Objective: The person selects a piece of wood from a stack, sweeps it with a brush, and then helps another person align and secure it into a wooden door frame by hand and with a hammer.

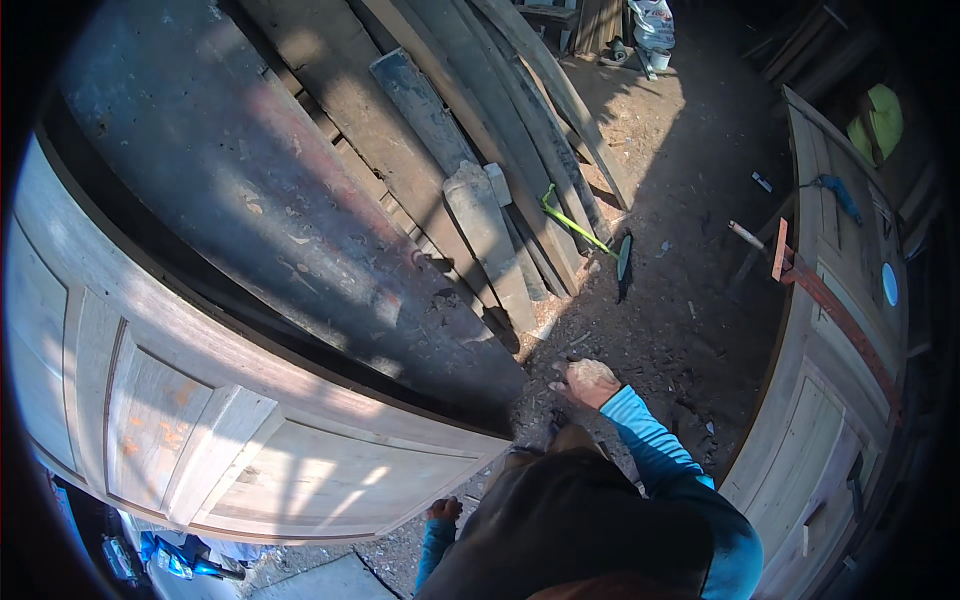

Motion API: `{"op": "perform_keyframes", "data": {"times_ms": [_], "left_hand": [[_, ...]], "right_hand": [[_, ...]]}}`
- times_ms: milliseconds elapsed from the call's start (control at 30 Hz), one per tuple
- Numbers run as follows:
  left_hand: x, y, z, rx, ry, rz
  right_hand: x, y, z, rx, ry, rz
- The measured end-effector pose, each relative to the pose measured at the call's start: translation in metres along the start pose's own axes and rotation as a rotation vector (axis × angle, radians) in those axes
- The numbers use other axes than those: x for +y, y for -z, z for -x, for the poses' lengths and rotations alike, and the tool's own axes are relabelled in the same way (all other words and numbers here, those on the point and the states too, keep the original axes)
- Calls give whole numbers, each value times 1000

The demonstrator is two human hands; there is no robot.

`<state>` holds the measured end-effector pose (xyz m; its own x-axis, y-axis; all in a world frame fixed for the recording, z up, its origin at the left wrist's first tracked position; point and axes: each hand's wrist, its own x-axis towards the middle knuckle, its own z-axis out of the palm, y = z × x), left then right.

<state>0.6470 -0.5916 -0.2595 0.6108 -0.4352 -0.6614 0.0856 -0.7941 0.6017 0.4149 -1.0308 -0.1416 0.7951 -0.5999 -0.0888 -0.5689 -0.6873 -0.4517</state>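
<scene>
My right hand [590,383] hangs over the dirt floor in front of me, fingers loosely bent and apart, with nothing visible in them. Low at my other side, my left hand [445,509] is small in view; its fingers look curled, and no object shows in them. It is nearest to the end of a pale wooden panel door [330,470], apart from it as far as I can see. That door lies beside a worn dark tabletop [270,220]. To my right stretches another panel door [800,425], crossed by a rusty red bar clamp [840,318].
Long weathered planks [440,130] lie beyond the tabletop. A yellow-green metal frame [578,222] rests at their ends. On the right door sits a blue power tool [841,198], with a yellow-green cloth [877,122] behind. A white sack [652,25] stands far back.
</scene>
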Motion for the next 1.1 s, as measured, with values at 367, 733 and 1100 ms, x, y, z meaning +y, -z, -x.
{"op": "perform_keyframes", "data": {"times_ms": [367, 733, 1100], "left_hand": [[102, -51, -92, -160, -513, -466], [414, -74, -108, -91, -383, 279], [730, -13, -121, 391, -1017, 98]], "right_hand": [[-16, 24, -44, -351, 97, -263], [101, 61, -287, 243, -152, -856], [153, 55, -422, 91, -209, -1104]]}}
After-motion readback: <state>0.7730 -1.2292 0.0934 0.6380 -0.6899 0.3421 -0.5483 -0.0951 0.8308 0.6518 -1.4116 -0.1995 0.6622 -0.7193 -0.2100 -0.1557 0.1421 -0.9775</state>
